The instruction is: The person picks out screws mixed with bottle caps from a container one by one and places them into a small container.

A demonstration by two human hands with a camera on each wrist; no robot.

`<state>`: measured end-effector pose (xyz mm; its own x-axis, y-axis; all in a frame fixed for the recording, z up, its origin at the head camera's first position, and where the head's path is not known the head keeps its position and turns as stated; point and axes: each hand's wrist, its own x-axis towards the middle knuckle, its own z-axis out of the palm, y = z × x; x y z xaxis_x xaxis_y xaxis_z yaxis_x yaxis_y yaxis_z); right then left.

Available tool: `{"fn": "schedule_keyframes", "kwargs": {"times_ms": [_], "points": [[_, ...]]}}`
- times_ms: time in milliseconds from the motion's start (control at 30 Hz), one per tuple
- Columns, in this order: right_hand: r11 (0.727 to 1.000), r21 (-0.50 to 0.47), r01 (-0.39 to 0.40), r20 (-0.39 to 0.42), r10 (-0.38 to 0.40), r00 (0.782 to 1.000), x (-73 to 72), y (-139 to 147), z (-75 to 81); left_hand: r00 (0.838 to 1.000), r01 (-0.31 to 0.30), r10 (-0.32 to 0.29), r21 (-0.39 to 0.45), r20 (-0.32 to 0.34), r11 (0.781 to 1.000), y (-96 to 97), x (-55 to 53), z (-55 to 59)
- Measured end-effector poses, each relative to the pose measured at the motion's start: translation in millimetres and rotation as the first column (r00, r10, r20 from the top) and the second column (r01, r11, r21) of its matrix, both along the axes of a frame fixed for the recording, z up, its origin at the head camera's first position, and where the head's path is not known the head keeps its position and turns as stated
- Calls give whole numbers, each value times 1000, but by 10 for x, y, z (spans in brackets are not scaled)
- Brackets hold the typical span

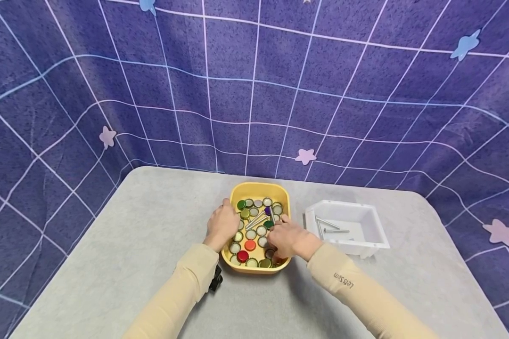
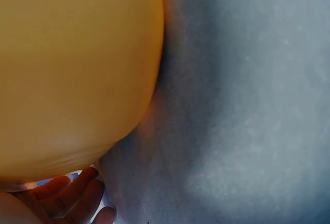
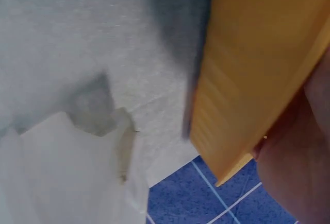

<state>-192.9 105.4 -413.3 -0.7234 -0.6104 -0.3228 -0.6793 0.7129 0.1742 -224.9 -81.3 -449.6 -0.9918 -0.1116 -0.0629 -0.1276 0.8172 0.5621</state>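
A yellow tub (image 1: pixel 259 185) holds many bottle caps, among them an orange-red cap (image 1: pixel 250 245) and a dark red cap (image 1: pixel 243 256). Two silver bolts (image 1: pixel 256 220) lie side by side on the caps. My left hand (image 1: pixel 224 225) grips the tub's left rim, its fingers outside the wall in the left wrist view. My right hand (image 1: pixel 291 239) reaches over the right rim, fingers bent down among the caps. Another bolt (image 1: pixel 273 215) slants right at its fingers; I cannot tell whether they pinch it. The right wrist view shows mainly the tub's outer wall (image 3: pixel 247 64).
Right of the tub stands a white bin (image 1: pixel 375 226) with several silver bolts (image 1: pixel 337 230) inside. Both containers sit on a grey table (image 1: pixel 123 245). A purple curtain with a grid pattern (image 1: pixel 237 94) hangs behind. Something black (image 1: pixel 216 278) shows beneath the left sleeve.
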Motion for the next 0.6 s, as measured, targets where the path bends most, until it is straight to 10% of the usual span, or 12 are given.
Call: {"fn": "schedule_keyframes", "kwargs": {"times_ms": [233,600], "points": [[995,94,23,40,-27,999,45,-66,83,1000,-2,2,2,1,1000,7,-4,-2],[973,220,-66,-151,100,983,170,-150,26,1000,-3,3,3,3,1000,12,-3,4]]}}
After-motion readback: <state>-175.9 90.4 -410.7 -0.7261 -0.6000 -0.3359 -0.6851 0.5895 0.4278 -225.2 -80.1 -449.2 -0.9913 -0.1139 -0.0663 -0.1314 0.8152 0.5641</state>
